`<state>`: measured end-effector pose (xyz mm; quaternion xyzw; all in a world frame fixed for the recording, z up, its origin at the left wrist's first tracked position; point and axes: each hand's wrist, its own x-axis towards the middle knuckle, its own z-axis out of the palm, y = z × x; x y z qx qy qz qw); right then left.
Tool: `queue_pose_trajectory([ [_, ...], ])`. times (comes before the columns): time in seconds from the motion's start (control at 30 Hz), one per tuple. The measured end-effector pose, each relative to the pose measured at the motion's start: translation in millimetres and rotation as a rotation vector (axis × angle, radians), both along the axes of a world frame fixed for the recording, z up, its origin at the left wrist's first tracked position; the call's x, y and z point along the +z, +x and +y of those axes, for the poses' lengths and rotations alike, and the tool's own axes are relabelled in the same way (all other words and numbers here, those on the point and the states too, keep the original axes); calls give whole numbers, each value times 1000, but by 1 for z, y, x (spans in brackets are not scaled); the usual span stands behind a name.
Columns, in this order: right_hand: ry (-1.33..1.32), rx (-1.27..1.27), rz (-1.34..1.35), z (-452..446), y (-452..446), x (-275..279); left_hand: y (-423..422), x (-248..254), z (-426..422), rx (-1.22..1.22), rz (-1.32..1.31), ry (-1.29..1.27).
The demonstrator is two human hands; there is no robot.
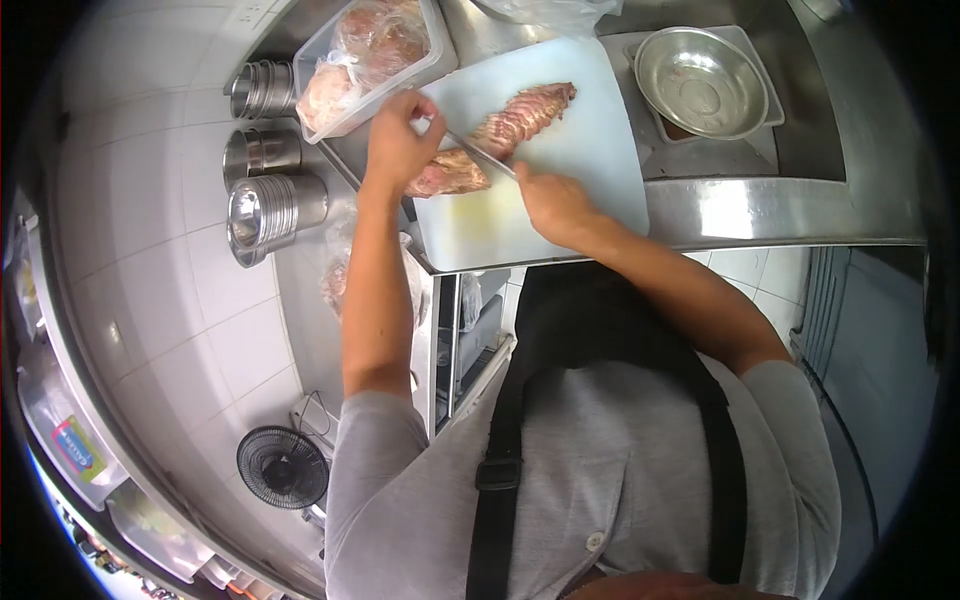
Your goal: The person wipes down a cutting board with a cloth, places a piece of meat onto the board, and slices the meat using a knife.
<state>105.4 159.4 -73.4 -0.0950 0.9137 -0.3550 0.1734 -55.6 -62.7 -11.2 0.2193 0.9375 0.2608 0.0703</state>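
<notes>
A knife (483,157) lies slantwise over the meat, its handle end in my right hand (557,207), whose fingers are wrapped round it. My left hand (403,140) is near the blade's far end, thumb and fingers pinched together; what they hold, if anything, is too small to make out. Beneath the left hand, on the near side of the blade, sits an unsliced piece of meat (455,177). Beyond the blade, a row of sliced meat (527,118) runs up and to the right. Both pieces rest on a white cutting board (590,130).
A plastic tub (440,50) with bagged meat (380,45) stands at the board's upper left. Right of the board, a metal bowl (700,85) sits on a tray (770,112). Stacked metal containers (290,207) line the left wall, with a black fan (283,467) lower down.
</notes>
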Motion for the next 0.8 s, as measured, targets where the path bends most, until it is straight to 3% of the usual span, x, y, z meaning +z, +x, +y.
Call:
queue_pose_trajectory([
  [0.13, -7, 19, -8, 15, -3, 6, 66, -10, -32, -121, 165, -202],
  [0.23, -41, -7, -50, 19, -8, 18, 85, -34, -32, 7, 107, -263],
  [0.33, -10, 8, 16, 19, -9, 13, 105, -44, -21, 115, 138, -147],
  [0.5, -14, 38, 19, 22, -11, 13, 110, -35, -2, -74, 342, -33],
  [0.8, 39, 39, 14, 18, -10, 13, 102, -44, -12, -106, 244, -143],
])
